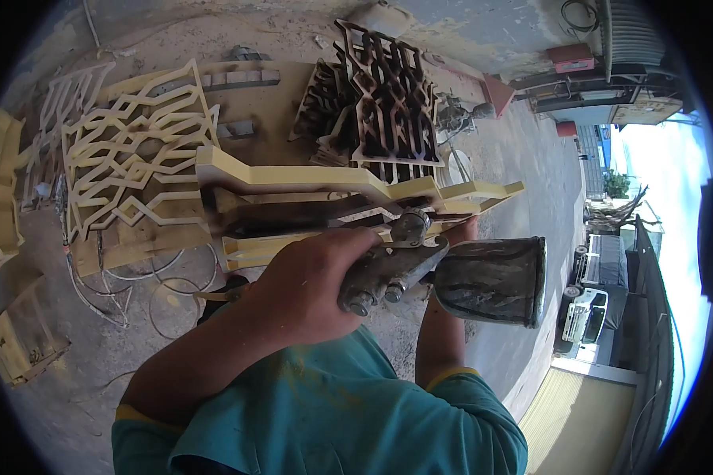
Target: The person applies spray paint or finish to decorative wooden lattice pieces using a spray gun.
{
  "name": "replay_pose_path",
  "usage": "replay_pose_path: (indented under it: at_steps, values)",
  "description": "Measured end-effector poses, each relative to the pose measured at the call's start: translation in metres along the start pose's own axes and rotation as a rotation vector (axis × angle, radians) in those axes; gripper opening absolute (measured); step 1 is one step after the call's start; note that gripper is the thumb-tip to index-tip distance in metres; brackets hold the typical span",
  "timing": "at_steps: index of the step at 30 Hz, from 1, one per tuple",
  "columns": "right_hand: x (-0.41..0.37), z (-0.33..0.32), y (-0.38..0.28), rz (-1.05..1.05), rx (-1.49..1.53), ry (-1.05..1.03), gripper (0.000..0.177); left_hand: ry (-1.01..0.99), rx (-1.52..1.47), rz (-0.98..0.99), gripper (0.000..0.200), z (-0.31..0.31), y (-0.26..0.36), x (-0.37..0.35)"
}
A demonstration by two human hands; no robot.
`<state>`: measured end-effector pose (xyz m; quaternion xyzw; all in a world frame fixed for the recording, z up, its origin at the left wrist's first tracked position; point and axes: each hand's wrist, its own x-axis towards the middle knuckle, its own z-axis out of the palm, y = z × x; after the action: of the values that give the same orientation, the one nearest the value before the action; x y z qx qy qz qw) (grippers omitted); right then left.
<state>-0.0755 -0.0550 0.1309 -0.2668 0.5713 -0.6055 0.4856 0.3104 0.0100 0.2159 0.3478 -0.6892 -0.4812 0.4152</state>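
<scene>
My left hand [313,277] is closed around the handle of a paint spray gun [396,273]. The gun's metal cup [491,281], stained with paint, points to the right of the view. Behind the gun, my right hand [461,229] is at the near right end of a zigzag-edged metal grille panel [309,179] and appears to grip it; its fingers are mostly hidden. This panel is cream along its edges and dark brown on its inner faces.
A cream lattice panel [139,150] lies at left, and dark-sprayed panels [392,95] are stacked at the back. Hoses [162,277] coil on the floor. More cream pieces [0,190] are at far left. A truck [586,317] is parked at right.
</scene>
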Motion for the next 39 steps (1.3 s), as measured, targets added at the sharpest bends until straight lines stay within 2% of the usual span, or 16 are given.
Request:
replay_pose_path:
  at_steps: [9,12,13,14,16,17,18,21,23,24,25,28,31,36,38,39]
  values:
    - [-0.01,0.004,-0.021,0.027,-0.152,0.053,0.037,0.061,0.019,-0.016,0.054,-0.003,-0.011,-0.013]
    - [-0.026,0.021,-0.043,-0.004,-0.289,0.029,0.036,0.056,-0.013,-0.104,0.053,-0.007,-0.023,-0.027]
    - [-0.033,0.038,-0.051,-0.048,-0.265,-0.033,0.031,0.065,-0.023,-0.153,0.051,-0.007,-0.027,-0.033]
    - [-0.027,0.035,-0.054,-0.031,-0.4,0.018,0.029,0.075,-0.001,-0.168,0.05,-0.005,-0.03,-0.038]
    - [-0.024,0.052,-0.063,-0.066,-0.535,-0.043,0.027,0.089,0.053,-0.2,0.049,-0.002,-0.04,-0.051]
    - [-0.02,0.058,-0.065,-0.064,-0.635,-0.038,0.026,0.093,-0.111,-0.329,0.059,0.002,-0.049,-0.06]
    - [-0.016,0.064,-0.066,-0.082,-0.68,-0.055,0.027,0.098,-0.072,-0.345,0.059,0.003,-0.053,-0.067]
    - [-0.007,0.086,-0.062,-0.169,-0.966,-0.131,0.033,0.1,0.022,-0.359,0.057,0.008,-0.061,-0.079]
    - [-0.004,0.107,-0.053,-0.302,-1.286,-0.151,0.034,0.101,0.034,-0.334,0.051,0.014,-0.07,-0.087]
    - [-0.003,0.119,-0.052,-0.335,-1.474,-0.245,0.035,0.111,0.042,-0.32,0.048,0.016,-0.073,-0.09]
    - [-0.01,0.136,-0.049,-0.323,-1.519,-0.281,0.034,0.108,0.03,-0.332,0.048,0.017,-0.074,-0.092]
    - [-0.001,0.161,-0.023,-0.442,-1.587,-0.358,0.034,0.118,0.006,-0.355,0.049,0.02,-0.073,-0.092]
    - [0.007,0.175,-0.019,-0.477,-1.527,-0.386,0.034,0.129,-0.001,-0.39,0.052,0.023,-0.07,-0.092]
    - [0.004,0.174,-0.023,-0.463,-1.497,-0.448,0.033,0.149,-0.022,-0.467,0.055,0.024,-0.07,-0.096]
    - [-0.008,0.174,-0.027,-0.423,-1.48,-0.479,0.033,0.177,-0.031,-0.386,0.055,0.025,-0.075,-0.097]
    - [-0.015,0.179,-0.03,-0.34,-1.444,-0.47,0.033,0.192,-0.034,-0.347,0.054,0.025,-0.076,-0.098]
